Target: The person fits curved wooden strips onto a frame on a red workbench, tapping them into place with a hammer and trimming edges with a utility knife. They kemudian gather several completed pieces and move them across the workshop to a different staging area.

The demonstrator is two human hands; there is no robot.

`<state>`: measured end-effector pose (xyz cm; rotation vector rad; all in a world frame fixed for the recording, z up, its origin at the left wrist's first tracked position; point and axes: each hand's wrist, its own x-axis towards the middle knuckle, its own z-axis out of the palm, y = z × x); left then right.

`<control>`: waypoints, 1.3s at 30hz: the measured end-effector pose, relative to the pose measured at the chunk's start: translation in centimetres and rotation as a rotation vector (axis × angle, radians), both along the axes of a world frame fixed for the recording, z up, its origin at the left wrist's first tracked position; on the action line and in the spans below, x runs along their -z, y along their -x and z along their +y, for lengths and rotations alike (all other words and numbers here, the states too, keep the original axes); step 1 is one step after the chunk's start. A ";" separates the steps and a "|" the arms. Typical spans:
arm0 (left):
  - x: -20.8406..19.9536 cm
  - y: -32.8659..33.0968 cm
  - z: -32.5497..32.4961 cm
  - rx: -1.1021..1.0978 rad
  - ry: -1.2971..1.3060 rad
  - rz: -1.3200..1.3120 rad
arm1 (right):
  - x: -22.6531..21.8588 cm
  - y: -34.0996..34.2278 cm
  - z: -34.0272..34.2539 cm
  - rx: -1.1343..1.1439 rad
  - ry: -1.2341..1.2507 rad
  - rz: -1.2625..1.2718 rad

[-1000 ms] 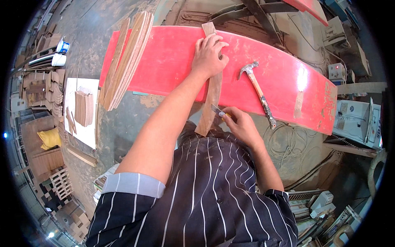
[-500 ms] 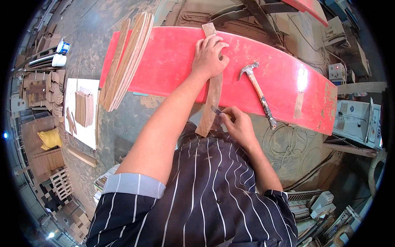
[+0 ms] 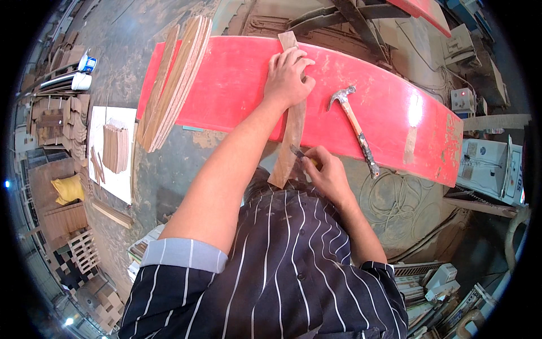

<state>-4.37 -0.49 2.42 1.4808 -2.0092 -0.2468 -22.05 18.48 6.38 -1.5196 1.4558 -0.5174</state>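
A curved brown wooden strip [image 3: 292, 121] lies across a red-topped bench [image 3: 231, 73], its near end jutting past the edge toward my body. My left hand [image 3: 287, 79] presses down on the strip's far half, fingers bent over it and thumb along its right side. At the overhanging part, my right hand [image 3: 326, 174] is closed round a small knife [image 3: 297, 151] with a bit of yellow at its handle. The blade meets the strip's right edge; most of the handle is hidden in my fingers. A claw hammer [image 3: 353, 121] lies right of the strip.
More long wooden strips [image 3: 175, 85] lie at the bench's left end. On the floor at left, a white board [image 3: 116, 189] carries a stack of wood pieces [image 3: 115, 148]. Coiled cable [image 3: 389, 200] lies beyond the bench's near edge. A white machine [image 3: 488, 169] stands at right.
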 end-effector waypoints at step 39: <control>0.6 0.4 -0.4 -0.027 0.071 -0.013 | -0.1 -0.8 -3.6 -0.127 -0.149 -0.198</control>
